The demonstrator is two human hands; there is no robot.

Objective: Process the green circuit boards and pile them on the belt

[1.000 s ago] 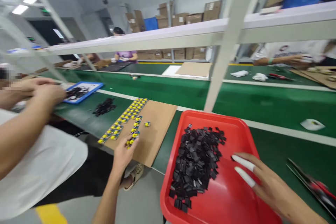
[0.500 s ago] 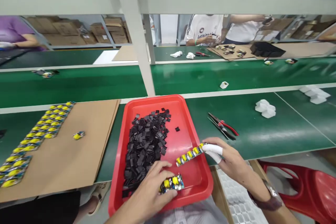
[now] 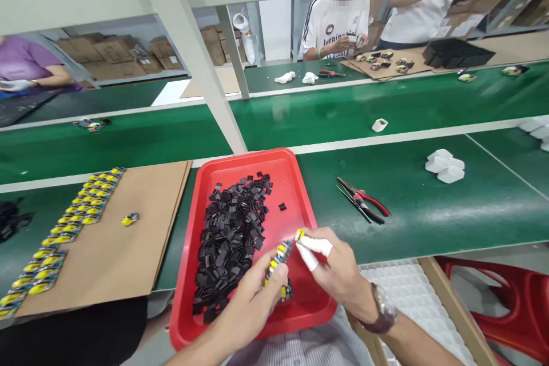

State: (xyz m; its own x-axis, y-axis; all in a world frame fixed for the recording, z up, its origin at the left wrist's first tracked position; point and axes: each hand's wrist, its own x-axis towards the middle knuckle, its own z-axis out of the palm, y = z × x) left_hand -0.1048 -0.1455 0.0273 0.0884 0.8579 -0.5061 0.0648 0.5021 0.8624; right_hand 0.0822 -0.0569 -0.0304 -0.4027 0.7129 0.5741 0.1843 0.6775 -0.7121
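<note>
Red plastic frames the action: we're right over the tray (image 3: 302, 214), and both hands are working above its near end. Our left hand (image 3: 253, 297) is closed around a short run of yellow-topped boards (image 3: 280, 250), tilted up toward the right. Our right hand (image 3: 338, 266), two fingers in white covers (image 3: 319, 245), pinches a small yellow piece (image 3: 299, 234) just beside the top of that run; whether the two touch, we can't tell. The hands are close together but not clasped.

And the score so far? Over on the cardboard (image 3: 124, 257), to our left, slanting rows of boards (image 3: 81, 207) lie neatly packed, with one lone board (image 3: 129, 219) set apart from them. We'd call those rows laid out, though whether they're finished or waiting, we can't say from here. What's left looks plentiful: black pieces (image 3: 234, 223) heap up the tray's left side, with one stray (image 3: 282, 206) off to the right. We'd judge the handful in our grip to be mid-step. Pliers (image 3: 359, 194) lie untouched on the green worktop (image 3: 412, 200).
</note>
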